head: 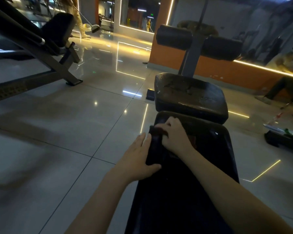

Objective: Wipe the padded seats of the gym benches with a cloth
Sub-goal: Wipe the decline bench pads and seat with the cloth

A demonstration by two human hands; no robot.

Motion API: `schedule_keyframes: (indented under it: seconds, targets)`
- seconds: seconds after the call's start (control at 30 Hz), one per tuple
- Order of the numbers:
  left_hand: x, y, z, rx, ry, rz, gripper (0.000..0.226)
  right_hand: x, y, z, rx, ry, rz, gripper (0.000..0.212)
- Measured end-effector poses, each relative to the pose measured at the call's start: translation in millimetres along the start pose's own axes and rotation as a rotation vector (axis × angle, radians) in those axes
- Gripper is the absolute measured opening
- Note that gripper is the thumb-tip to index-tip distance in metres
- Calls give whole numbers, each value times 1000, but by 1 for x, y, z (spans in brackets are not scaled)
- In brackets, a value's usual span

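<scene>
A black padded bench (201,174) runs from the bottom of the view toward a worn seat pad (189,97). A dark cloth (155,146) hangs over the long pad's left edge, near its far end. My right hand (173,135) grips the top of the cloth, fingers curled over it. My left hand (139,155) lies flat against the pad's left side, fingers straight beside the cloth, thumb pressing its lower end. Two black roller pads (174,37) stand on a grey post beyond the seat.
Glossy tiled floor (74,132) spreads to the left. Another bench with a grey frame (57,53) stands at the upper left. A person with a mop (95,28) is far back. An orange wall base (227,73) and dark equipment (284,139) lie to the right.
</scene>
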State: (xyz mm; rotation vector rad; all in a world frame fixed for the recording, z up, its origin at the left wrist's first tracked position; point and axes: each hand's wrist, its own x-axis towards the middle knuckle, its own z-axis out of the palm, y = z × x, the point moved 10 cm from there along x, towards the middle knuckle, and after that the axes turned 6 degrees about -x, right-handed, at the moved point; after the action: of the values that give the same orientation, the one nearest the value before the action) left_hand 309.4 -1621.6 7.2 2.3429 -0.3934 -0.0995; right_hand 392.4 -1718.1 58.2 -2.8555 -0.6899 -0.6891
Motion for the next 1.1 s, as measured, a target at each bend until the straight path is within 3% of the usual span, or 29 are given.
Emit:
schedule_keyframes:
  seconds: [0.1,0.2,0.27,0.33,0.4,0.5,0.6,0.7,0.87,0.93,1.0,1.1]
  targets:
    - [4,-7,-3,-12,78,-62,83,28,28,0,-83,95,266,32]
    - [6,-14,-2,-16,95,-129,87,31,26,-2,-75,80,310,36]
    - [4,-14,-6,-45,133,-155,87,19,3,-4,-74,-17,197,39]
    - [4,-13,-14,-74,191,-158,80,-9,-40,1,-67,-139,-31,38]
    - [6,-17,-20,-81,222,-181,77,-51,-81,6,62,-238,-253,24]
    - [6,-24,-24,-130,229,-222,81,-77,-88,11,203,-308,-361,20]
    - [5,-23,-31,-115,259,-198,77,-36,-56,0,148,-146,-220,41]
    - [4,-30,-30,-121,269,-216,79,17,-3,-6,45,5,74,40]
    - [9,-19,-21,-148,234,-201,76,50,24,4,-68,71,237,40]
    - [10,-14,-21,-150,228,-201,75,39,5,4,-82,-9,146,36]
    - [13,-15,-24,-142,237,-209,75,8,-32,10,-43,-155,-61,39]
    - [15,-22,-36,-186,279,-243,79,-57,-78,14,167,-329,-275,42]
